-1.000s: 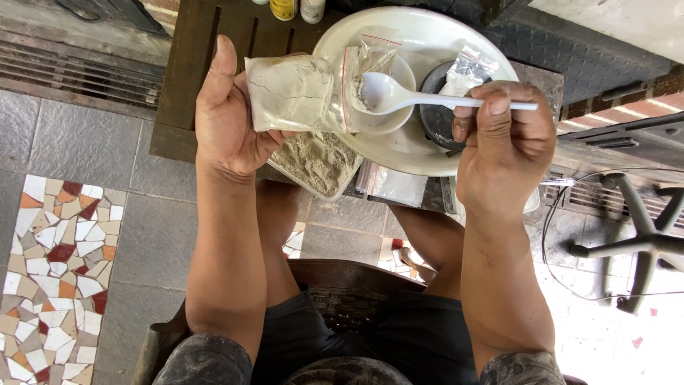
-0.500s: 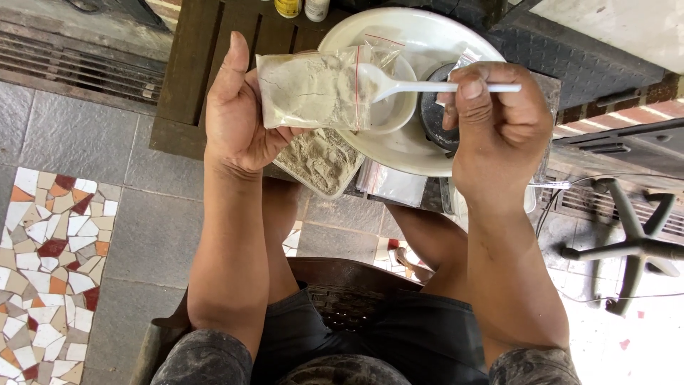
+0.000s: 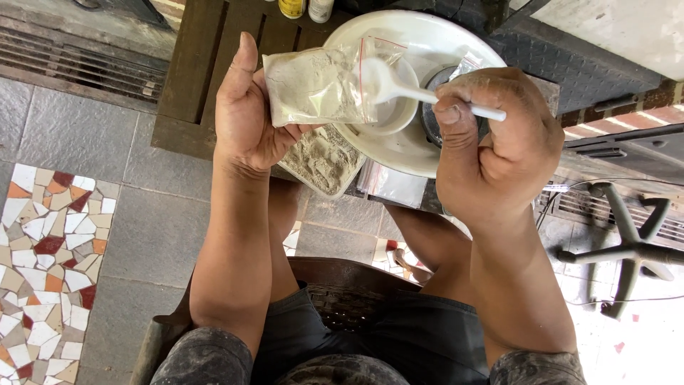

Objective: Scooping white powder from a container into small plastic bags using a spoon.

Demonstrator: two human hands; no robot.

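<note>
Since a second ago the white plastic spoon (image 3: pixel 399 87) has slid bowl-first into the small clear zip bag of grey powder (image 3: pixel 317 85), above the white round basin (image 3: pixel 427 153). The left hand (image 3: pixel 249 117) grasps the bag; the right hand (image 3: pixel 499 142) stays clenched on the spoon's handle, so filling appears under way.

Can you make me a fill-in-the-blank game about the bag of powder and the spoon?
1. The left hand holds a clear plastic bag filled with pale ____.
2. The right hand grips the handle of a white plastic ____.
3. The spoon's bowl pokes into the open mouth of the ____.
4. Under the bag sits a small tray of the same grey-beige powder, beside a big white ____.

Missing words: powder; spoon; bag; plate
</note>
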